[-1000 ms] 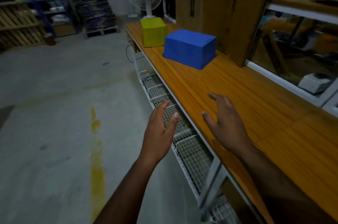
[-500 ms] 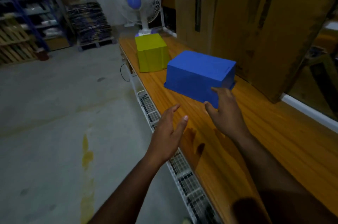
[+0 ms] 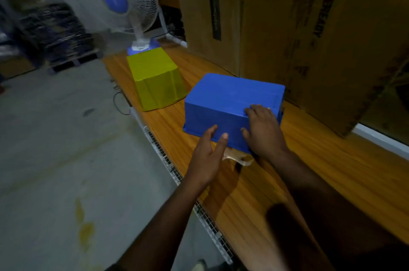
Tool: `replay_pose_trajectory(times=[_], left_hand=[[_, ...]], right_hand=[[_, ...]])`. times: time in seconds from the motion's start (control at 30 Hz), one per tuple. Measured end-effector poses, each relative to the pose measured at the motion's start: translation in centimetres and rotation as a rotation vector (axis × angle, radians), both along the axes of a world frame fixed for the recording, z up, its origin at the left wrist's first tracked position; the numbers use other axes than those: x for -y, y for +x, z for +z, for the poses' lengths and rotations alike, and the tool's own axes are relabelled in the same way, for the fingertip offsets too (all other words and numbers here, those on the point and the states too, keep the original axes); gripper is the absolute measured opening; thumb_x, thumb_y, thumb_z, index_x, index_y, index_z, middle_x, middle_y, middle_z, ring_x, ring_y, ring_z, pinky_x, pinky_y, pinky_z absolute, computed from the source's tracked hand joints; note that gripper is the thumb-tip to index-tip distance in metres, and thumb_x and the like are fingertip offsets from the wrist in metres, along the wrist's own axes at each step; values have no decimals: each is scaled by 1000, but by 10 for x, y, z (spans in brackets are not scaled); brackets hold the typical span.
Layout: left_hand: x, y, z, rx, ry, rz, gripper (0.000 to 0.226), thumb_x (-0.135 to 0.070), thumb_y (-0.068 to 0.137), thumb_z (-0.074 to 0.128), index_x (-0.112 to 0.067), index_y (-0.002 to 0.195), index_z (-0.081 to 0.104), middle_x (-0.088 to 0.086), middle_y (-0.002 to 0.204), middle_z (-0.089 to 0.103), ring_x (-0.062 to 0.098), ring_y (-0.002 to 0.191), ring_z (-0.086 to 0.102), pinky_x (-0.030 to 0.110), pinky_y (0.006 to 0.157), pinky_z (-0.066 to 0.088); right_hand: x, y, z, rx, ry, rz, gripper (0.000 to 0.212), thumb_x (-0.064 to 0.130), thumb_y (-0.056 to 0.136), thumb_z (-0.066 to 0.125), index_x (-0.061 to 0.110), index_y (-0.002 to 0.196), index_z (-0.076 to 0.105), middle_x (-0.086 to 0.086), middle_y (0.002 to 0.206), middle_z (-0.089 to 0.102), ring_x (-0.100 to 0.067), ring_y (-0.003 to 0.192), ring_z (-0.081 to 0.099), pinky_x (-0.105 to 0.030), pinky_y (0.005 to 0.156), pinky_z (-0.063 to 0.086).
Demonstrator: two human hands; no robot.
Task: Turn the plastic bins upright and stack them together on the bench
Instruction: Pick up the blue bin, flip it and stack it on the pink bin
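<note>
Wooden bench (image 3: 309, 173) beside concrete floor (image 3: 55, 149)

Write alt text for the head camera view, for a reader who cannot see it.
A person's two hands meet an upside-down blue bin on a wooden bench: the right hand lies on its near top corner, the left hand reaches its lower rim. Behind it stand an upside-down yellow bin, a fan and cardboard boxes.

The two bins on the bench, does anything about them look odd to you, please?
Both sit upside down, solid bottoms facing up: the blue bin under both hands, the yellow bin beyond it, near the fan.
</note>
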State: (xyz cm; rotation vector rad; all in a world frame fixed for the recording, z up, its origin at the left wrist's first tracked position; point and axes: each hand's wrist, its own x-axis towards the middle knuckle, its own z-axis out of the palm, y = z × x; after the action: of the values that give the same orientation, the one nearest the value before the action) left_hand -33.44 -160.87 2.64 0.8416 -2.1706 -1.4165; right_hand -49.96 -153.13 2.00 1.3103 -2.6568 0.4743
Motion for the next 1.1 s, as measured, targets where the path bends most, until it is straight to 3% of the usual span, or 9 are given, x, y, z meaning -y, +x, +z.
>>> replay_pose_trajectory(times=[0.1, 0.23, 0.4, 0.53, 0.67, 0.83, 0.93, 1.0, 1.1], left_hand=[[23, -20, -9, 21, 160, -32, 78, -56, 95, 51, -16, 157, 24, 1, 161, 31, 15, 146, 32, 24, 110, 30], [57, -39, -15, -8, 151, 45, 117, -91, 68, 48, -16, 155, 26, 6, 160, 35, 21, 146, 34, 46, 117, 32], [97, -45, -15, -33, 38, 25, 85, -56, 78, 69, -12, 145, 41, 10, 143, 50, 27, 130, 50, 51, 106, 44], [109, -41, -14, 142, 314, -133, 85, -43, 87, 69, -15, 155, 27, 2, 150, 41, 29, 132, 50, 43, 98, 49], [106, -37, -8, 129, 503, -287, 33, -34, 97, 57, -14, 123, 62, 8, 115, 71, 27, 96, 71, 46, 83, 58], [97, -44, 10, -54, 467, -334, 20, -19, 96, 53, -16, 111, 65, 8, 111, 72, 21, 89, 71, 34, 71, 55], [98, -53, 27, -272, 439, -431, 44, -18, 82, 54, -15, 126, 57, 7, 117, 68, 17, 92, 67, 28, 66, 54], [97, -58, 40, -400, 424, -502, 53, -13, 84, 49, -18, 136, 51, -1, 131, 61, 14, 109, 65, 29, 76, 57], [100, -63, 44, -475, 510, -491, 42, -17, 89, 41, -16, 128, 55, -1, 138, 57, 13, 127, 55, 33, 89, 51]], right_hand=[[1, 20, 1, -46, -6, -48, 54, 29, 83, 64, 8, 131, 53, -16, 136, 53, -33, 128, 46, -45, 111, 30], [8, 72, 20, -78, -14, -54, 33, 40, 86, 55, 15, 106, 63, -8, 105, 65, -30, 102, 58, -44, 83, 46], [23, 90, 45, 310, -240, -139, 26, 46, 91, 55, 29, 107, 66, 1, 90, 74, -20, 92, 67, -36, 74, 51], [-2, 57, 28, 177, -389, -511, 43, 35, 88, 63, 14, 125, 57, -8, 123, 62, -28, 115, 54, -40, 95, 43], [-19, 49, 11, 702, -445, -601, 40, 41, 94, 56, 13, 123, 57, -6, 122, 65, -21, 96, 60, -31, 73, 43], [-25, 58, 19, 533, -559, -617, 37, 40, 95, 54, 18, 126, 53, 0, 120, 63, -16, 97, 58, -29, 74, 40], [-33, 63, 49, 417, -804, -607, 37, 41, 96, 52, 22, 128, 50, 10, 116, 59, -5, 95, 58, -28, 74, 43], [-41, 69, 69, 379, -963, -631, 38, 51, 98, 41, 22, 120, 52, 10, 109, 60, 1, 93, 57, -25, 72, 44], [-56, 67, 77, 497, -1254, -699, 56, 61, 98, 27, 16, 105, 61, -2, 103, 67, -14, 95, 63, -32, 79, 50]])
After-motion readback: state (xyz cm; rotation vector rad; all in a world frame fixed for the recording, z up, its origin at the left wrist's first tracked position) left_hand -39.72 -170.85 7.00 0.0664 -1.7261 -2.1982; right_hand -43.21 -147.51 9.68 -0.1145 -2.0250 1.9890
